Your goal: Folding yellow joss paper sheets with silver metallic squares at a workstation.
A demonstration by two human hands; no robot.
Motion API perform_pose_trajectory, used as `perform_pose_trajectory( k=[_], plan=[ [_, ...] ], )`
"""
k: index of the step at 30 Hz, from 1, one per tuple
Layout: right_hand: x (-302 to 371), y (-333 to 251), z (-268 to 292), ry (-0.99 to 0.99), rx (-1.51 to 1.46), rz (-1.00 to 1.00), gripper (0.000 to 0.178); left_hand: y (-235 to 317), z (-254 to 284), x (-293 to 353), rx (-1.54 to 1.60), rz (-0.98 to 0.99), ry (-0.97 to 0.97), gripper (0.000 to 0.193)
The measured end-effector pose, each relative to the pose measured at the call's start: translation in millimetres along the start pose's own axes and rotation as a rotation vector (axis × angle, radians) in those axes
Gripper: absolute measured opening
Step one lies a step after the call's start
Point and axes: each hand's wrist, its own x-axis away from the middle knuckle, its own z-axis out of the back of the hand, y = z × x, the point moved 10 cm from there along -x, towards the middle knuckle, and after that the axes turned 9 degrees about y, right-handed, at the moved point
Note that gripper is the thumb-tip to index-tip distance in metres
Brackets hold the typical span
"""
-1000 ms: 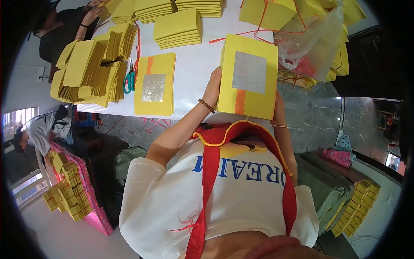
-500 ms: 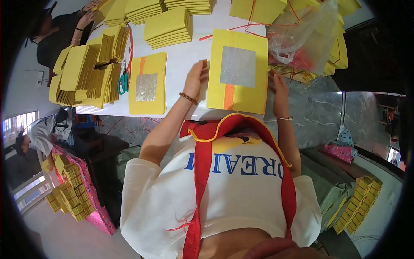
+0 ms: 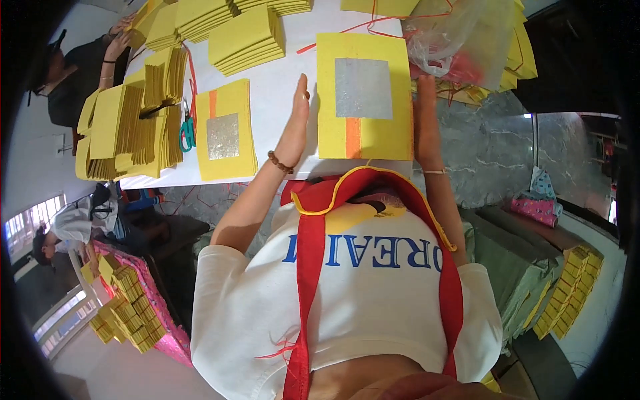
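A stack of yellow paper sheets (image 3: 387, 141) lies in front of me, with a silver square and an orange strip on its top sheet. My left hand (image 3: 295, 123) stands on edge to the left of it, fingers straight and a small gap between palm and paper. Along the stack's right side my right hand (image 3: 425, 127) is held upright and flat, close against the edge; its palm is hidden. Neither hand grips anything. A smaller yellow paper stack (image 3: 235, 170), also with a silver square, lies left of my left hand.
Teal-handled scissors (image 3: 187, 133) lie beside folded yellow bundles (image 3: 120, 123) on the white table (image 3: 270, 93). A clear plastic bag (image 3: 433, 50) and red string (image 3: 370, 23) are at the far right. Across the left corner, a co-worker's hand (image 3: 117, 45) handles yellow paper.
Both hands have straightened into flat, upright palms beside the large stack. My right hand has come in closer to its right edge. The view has shifted slightly.
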Motion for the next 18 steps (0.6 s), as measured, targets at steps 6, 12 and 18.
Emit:
perform_pose_trajectory(
  k=[6, 12, 18],
  plan=[
    [1.6, 13.1, -11.9, -0.055, -0.341, -0.101, 0.053, -13.8, -23.2, 4.8, 0.233, 0.101, 0.000, 0.063],
    [3.2, -33.1, -0.9, -0.179, 0.166, 0.275, 0.046, 20.3, 10.1, 8.9, -0.140, -0.122, 0.085, 0.050],
    [16.7, -35.4, -13.5, -0.344, 0.521, 0.403, 0.043, 84.9, -39.6, 53.6, -0.890, -0.785, -0.273, 0.040]
  ],
)
